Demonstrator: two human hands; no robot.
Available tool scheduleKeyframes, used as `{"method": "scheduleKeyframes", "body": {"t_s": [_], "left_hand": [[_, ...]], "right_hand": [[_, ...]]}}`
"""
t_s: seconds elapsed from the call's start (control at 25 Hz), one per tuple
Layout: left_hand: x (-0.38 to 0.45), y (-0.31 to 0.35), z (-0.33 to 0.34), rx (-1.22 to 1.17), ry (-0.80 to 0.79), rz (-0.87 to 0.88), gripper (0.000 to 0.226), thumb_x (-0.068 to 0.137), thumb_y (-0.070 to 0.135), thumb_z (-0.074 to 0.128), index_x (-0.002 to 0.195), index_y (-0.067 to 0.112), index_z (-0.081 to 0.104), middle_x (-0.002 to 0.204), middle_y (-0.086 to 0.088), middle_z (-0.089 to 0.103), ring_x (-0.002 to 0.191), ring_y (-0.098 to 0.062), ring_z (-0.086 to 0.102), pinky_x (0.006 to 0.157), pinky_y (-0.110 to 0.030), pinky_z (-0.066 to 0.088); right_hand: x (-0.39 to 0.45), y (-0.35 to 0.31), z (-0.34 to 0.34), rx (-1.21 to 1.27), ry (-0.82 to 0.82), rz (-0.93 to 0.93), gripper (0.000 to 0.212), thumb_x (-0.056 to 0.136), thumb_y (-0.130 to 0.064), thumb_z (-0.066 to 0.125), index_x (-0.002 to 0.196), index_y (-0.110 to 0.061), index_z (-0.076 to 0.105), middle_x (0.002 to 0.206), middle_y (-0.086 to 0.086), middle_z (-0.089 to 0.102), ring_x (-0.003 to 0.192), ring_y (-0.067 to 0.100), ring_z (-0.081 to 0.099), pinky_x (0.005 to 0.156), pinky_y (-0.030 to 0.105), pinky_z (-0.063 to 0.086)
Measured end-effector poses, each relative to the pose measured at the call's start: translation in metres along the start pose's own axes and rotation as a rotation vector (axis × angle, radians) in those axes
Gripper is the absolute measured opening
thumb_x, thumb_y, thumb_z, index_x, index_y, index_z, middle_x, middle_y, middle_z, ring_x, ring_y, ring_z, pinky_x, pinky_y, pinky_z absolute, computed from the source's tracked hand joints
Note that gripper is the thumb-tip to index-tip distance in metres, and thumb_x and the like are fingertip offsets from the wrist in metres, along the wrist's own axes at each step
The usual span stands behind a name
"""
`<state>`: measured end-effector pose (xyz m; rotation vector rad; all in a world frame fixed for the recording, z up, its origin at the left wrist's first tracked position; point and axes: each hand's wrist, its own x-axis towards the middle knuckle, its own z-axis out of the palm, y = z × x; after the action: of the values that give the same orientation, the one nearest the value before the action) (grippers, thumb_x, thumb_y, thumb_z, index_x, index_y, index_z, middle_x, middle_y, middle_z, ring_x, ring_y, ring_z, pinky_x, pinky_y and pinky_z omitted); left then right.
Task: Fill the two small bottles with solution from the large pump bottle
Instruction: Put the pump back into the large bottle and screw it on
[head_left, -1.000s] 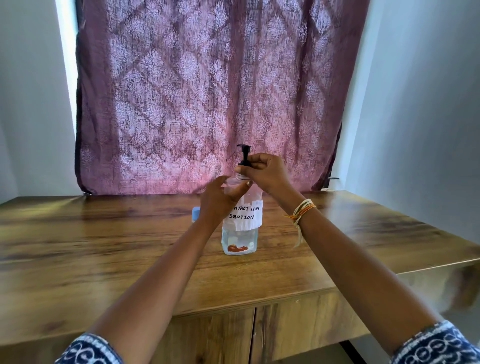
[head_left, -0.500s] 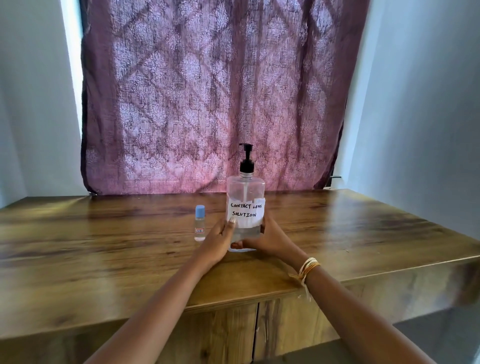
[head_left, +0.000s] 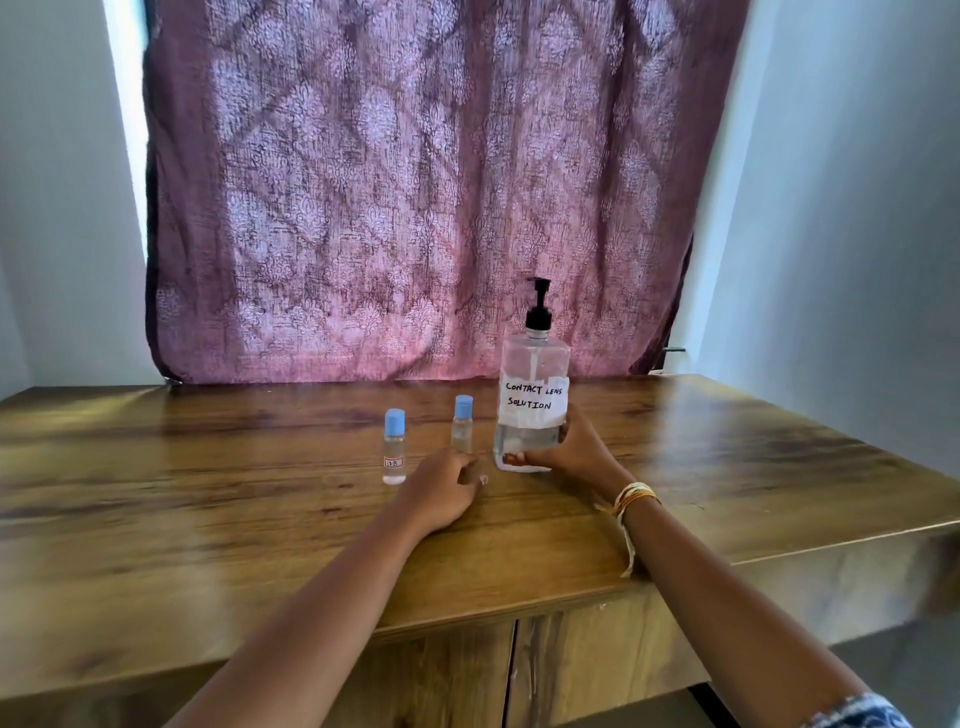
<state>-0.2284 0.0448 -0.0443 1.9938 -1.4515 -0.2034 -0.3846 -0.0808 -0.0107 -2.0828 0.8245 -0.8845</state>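
Clear pump bottle (head_left: 531, 415) upright in right hand's (head_left: 576, 452) grip, left hand (head_left: 441, 491) relaxed.

We are seeing the clear pump bottle (head_left: 532, 405) standing upright right of two blue-capped small bottles (head_left: 394, 447) (head_left: 462, 423).

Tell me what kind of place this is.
Probably a room in a home: a wooden cabinet top against a patterned purple curtain and plain walls, with a hand-labelled pump bottle set out.
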Motion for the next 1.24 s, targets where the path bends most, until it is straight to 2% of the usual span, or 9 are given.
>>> {"method": "scheduleKeyframes", "body": {"t_s": [0.28,0.44,0.52,0.64,0.72,0.8,0.92,1.0,1.24], "left_hand": [[0.001,-0.009,0.003,0.012,0.046,0.073,0.038,0.093,0.029,0.058,0.127,0.012,0.059,0.129,-0.004,0.058,0.119,-0.019,0.053,0.101,-0.031,0.042],[-0.006,-0.006,0.003,-0.019,0.114,0.096,0.026,0.089,0.019,0.063,0.112,0.010,0.068,0.115,-0.004,0.066,0.107,-0.017,0.060,0.092,-0.026,0.046],[-0.014,-0.003,-0.001,-0.046,0.224,0.058,0.013,0.085,0.021,0.067,0.090,0.012,0.074,0.094,-0.003,0.072,0.086,-0.013,0.065,0.081,-0.026,0.052],[-0.029,-0.005,-0.012,-0.007,0.408,-0.005,0.043,0.079,0.031,0.071,0.044,0.016,0.052,0.042,0.004,0.051,0.042,-0.012,0.049,0.058,-0.038,0.056],[-0.037,-0.010,-0.022,0.085,0.511,-0.096,0.046,0.077,0.039,0.074,0.049,0.017,0.045,0.045,0.006,0.043,0.043,-0.012,0.042,0.048,-0.030,0.045],[-0.041,-0.018,-0.031,0.093,0.527,-0.235,0.046,0.071,0.049,0.078,0.078,0.011,0.052,0.071,0.000,0.055,0.065,-0.019,0.054,0.057,-0.028,0.040],[-0.034,-0.028,-0.038,0.024,0.475,-0.328,0.078,0.064,0.055,0.080,0.114,0.005,0.045,0.103,-0.011,0.062,0.095,-0.031,0.062,0.068,-0.034,0.045],[-0.027,-0.028,-0.038,0.029,0.444,-0.308,0.073,0.069,0.054,0.077,0.116,0.007,0.048,0.106,-0.009,0.064,0.095,-0.028,0.062,0.069,-0.033,0.045],[-0.003,-0.033,-0.036,0.029,0.470,-0.302,0.039,0.078,0.042,0.073,0.097,0.009,0.065,0.094,-0.007,0.070,0.078,-0.020,0.057,0.060,-0.030,0.037]], "right_hand": [[0.014,0.009,0.012,0.009,0.032,0.053,0.061,0.059,-0.019,0.092,0.104,-0.032,0.053,0.116,0.003,0.066,0.110,0.022,0.063,0.095,0.039,0.054],[0.005,0.006,0.017,-0.160,0.005,0.091,0.075,0.068,-0.017,0.087,0.129,-0.006,0.045,0.122,0.007,0.058,0.113,0.021,0.055,0.089,0.027,0.044],[0.000,0.007,0.021,-0.177,0.032,0.114,0.084,0.066,-0.023,0.089,0.131,-0.004,0.039,0.130,0.012,0.055,0.119,0.027,0.053,0.092,0.030,0.043],[-0.010,0.003,0.025,-0.194,0.075,0.113,0.084,0.066,-0.027,0.088,0.132,-0.003,0.041,0.131,0.015,0.058,0.119,0.030,0.056,0.093,0.032,0.047],[-0.014,0.003,0.026,-0.217,0.098,0.117,0.079,0.068,-0.025,0.085,0.131,-0.003,0.044,0.129,0.014,0.060,0.117,0.030,0.058,0.091,0.033,0.048],[-0.017,0.001,0.027,-0.215,0.106,0.125,0.076,0.068,-0.024,0.084,0.130,-0.003,0.045,0.126,0.013,0.061,0.115,0.030,0.059,0.089,0.033,0.048],[-0.015,0.000,0.029,-0.229,0.122,0.143,0.096,0.055,-0.045,0.087,0.131,-0.008,0.040,0.127,0.011,0.058,0.117,0.030,0.057,0.094,0.041,0.051],[-0.008,0.005,0.031,-0.205,0.131,0.147,0.100,0.053,-0.051,0.088,0.130,-0.009,0.040,0.127,0.011,0.057,0.118,0.030,0.056,0.094,0.042,0.051],[0.010,0.011,0.029,-0.124,0.155,0.151,0.077,0.065,-0.034,0.088,0.126,-0.009,0.050,0.124,0.008,0.063,0.114,0.026,0.059,0.083,0.029,0.045]]}}
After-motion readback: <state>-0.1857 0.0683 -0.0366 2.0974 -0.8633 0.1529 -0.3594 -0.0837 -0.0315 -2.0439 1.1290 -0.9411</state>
